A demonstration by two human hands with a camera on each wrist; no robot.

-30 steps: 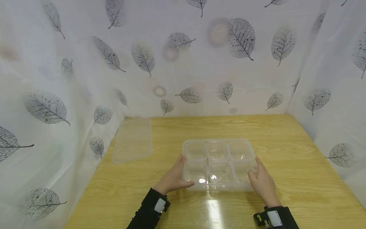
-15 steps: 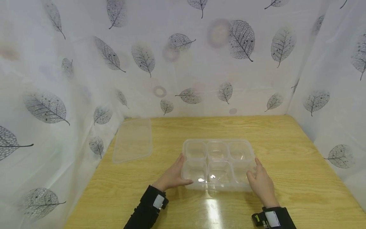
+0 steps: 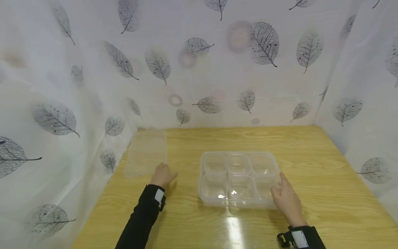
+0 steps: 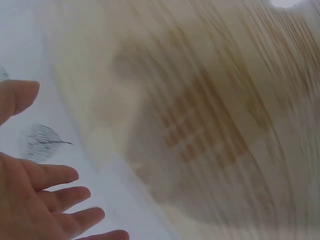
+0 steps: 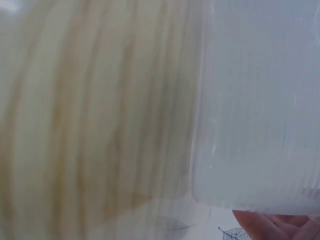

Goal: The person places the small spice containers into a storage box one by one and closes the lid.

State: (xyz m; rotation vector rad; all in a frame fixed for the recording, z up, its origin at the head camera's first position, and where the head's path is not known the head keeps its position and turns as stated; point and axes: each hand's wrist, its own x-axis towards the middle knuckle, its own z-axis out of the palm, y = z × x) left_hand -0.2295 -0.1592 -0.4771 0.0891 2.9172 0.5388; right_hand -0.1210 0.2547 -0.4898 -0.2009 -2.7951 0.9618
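Observation:
A clear plastic storage box (image 3: 239, 178), divided into several compartments, stands on the table. At its right end my right hand (image 3: 286, 200) holds the front corner, thumb on the near side and fingers along the end wall. In the right wrist view the box wall (image 5: 255, 110) fills the right half, with the hand partly hidden behind it. My left hand (image 3: 162, 175) reaches over the table at the near right corner of a flat translucent lid (image 3: 146, 152). Its fingers are spread and hold nothing, as the left wrist view shows of this hand (image 4: 35, 195).
A wood-grain table (image 3: 192, 228) bears everything. White curtains with a leaf print (image 3: 199, 76) enclose it at the back and on both sides; the lid lies close to the left curtain.
My left hand has let go of the box's left end and moved left to the lid. The right hand has stayed at the box, which stands in nearly the same place.

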